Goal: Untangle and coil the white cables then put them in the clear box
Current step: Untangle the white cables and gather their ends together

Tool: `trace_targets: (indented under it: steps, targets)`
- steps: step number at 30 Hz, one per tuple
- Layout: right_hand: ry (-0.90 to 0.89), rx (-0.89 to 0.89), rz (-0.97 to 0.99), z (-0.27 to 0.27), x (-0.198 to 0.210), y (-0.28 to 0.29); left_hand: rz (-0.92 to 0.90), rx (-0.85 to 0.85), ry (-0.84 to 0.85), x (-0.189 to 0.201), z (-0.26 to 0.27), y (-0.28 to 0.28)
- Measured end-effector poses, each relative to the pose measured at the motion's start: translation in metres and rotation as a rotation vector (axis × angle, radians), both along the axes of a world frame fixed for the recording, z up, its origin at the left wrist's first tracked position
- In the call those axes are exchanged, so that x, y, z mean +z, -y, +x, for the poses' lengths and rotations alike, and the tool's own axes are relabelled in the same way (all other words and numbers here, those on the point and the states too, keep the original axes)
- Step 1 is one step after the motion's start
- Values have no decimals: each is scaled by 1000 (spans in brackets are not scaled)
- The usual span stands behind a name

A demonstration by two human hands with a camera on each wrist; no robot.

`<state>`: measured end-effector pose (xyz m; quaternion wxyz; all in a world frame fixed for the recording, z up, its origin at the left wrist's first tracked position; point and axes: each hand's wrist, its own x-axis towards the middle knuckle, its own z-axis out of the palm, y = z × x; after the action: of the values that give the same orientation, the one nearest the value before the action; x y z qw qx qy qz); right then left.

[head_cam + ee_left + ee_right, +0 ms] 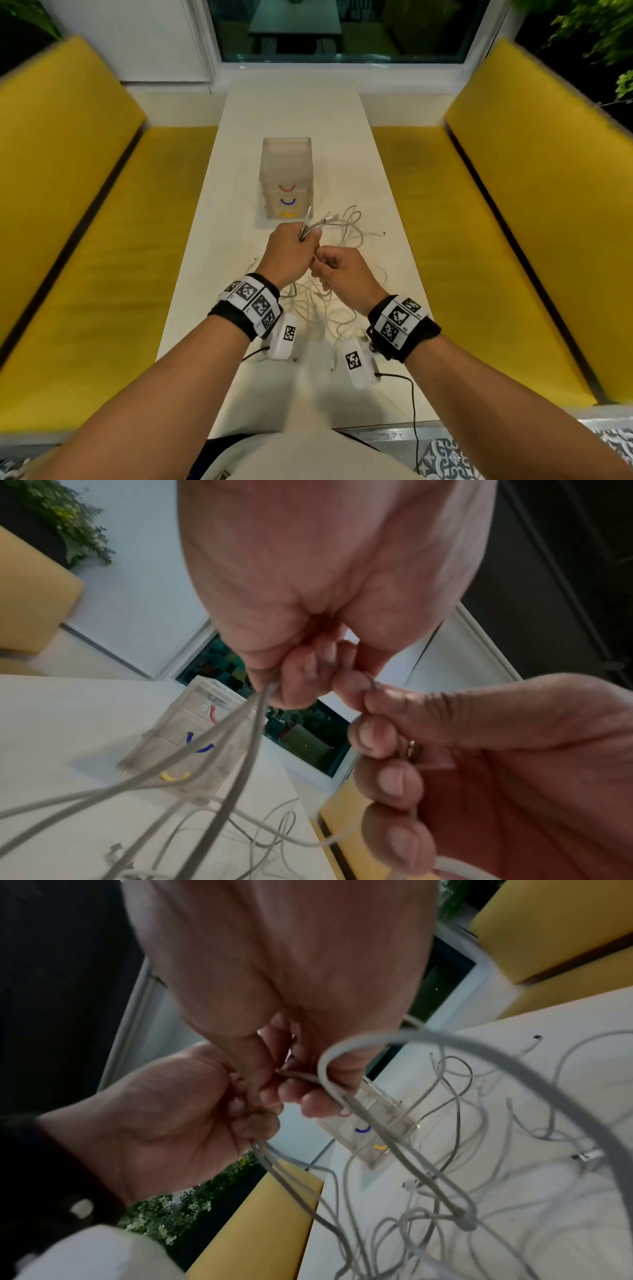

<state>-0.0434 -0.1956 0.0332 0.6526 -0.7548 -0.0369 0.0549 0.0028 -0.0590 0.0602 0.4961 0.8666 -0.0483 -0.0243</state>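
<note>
cables (342, 226) bunched in left hand (291, 250), right hand (342, 270) pinching one strand, likely to tease it free; clear box (287, 178) waiting beyond.

Loose white cables (346, 226) sprawl over the desk (291, 113) right in front of the clear box (287, 161) and to its right. Behind the box the desk is bare, and left of it too.
</note>
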Motion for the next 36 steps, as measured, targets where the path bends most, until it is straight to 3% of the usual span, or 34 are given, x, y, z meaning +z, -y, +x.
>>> trace_targets:
  steps: [6, 11, 15, 21, 29, 36]
  targets:
    - [-120, 8, 146, -7, -23, 6, -73, 95, 83, 15, 5, -17]
    - [-304, 47, 118, -37, -62, 16, -280, 331, 93, 42, 24, -52]
    - [-305, -7, 114, -45, -73, 25, -324, 341, 126, 63, 33, -70]
    - [-175, 45, 123, -16, -25, 17, -354, 235, 52, 48, 22, -46]
    - [95, 97, -51, 18, 43, 1, -469, 99, -7, 45, 8, -16]
    - [76, -208, -323, 67, 48, 28, -612, 182, -74, 49, 10, -18]
